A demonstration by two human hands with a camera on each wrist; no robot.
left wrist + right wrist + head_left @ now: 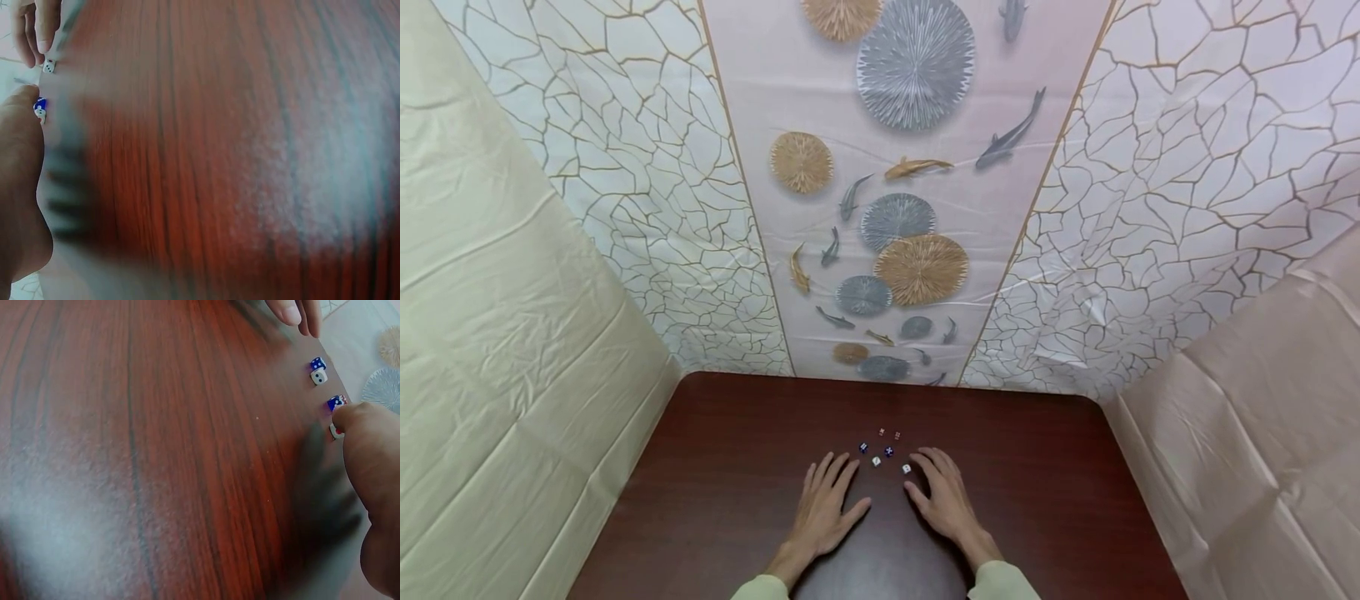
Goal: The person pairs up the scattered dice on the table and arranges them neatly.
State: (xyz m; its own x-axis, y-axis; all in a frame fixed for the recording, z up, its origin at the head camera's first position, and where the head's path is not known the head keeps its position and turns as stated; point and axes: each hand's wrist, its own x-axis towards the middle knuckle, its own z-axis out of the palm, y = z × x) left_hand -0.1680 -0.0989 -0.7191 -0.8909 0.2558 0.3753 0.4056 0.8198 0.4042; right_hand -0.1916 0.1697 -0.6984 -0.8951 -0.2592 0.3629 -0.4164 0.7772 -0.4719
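My left hand (826,508) lies over the dark red table with straight, slightly spread fingers, holding nothing. To the right, my right hand (946,498) lies with relaxed fingers, its fingertips and thumb close to a white die (906,469). Between and beyond the hands sits a loose cluster of dice. Another white die (876,461) and a blue die (863,447) lie near the left fingertips. A second blue die (889,452) is at the middle. Farthest back are two small reddish dice (882,432). In the right wrist view, the thumb (359,419) partly covers some dice.
The glossy wooden table (730,442) has rounded far corners. Behind it hangs a patterned cloth (880,250) with fish and round leaf shapes. Plain pale cloth walls (512,333) close in the left and right sides.
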